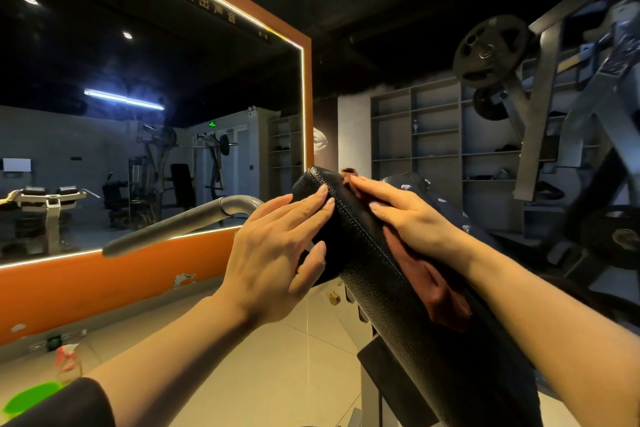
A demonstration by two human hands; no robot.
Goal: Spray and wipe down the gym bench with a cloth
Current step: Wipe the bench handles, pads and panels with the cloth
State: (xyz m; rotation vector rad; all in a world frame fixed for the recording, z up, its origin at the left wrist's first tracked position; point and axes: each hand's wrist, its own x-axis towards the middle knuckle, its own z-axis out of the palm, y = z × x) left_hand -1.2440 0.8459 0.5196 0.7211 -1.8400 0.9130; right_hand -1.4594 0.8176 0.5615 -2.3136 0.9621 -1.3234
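Note:
A black padded gym bench back (377, 274) slopes up from the lower right to its top end at the middle of the view. My right hand (405, 215) lies flat on a reddish-brown cloth (433, 284), pressing it onto the pad near the top end. The cloth trails down the pad under my wrist. My left hand (277, 253) rests on the pad's left side, fingers spread and thumb against the edge, holding nothing. A spray bottle (67, 362) with a pink trigger and green base stands on the floor at the lower left.
A grey curved machine handle (180, 222) runs left of the bench. A large mirror with an orange frame (114, 284) fills the left wall. Weight plates (488, 52) on a grey machine frame stand at the right, with shelving behind. The floor is pale tile.

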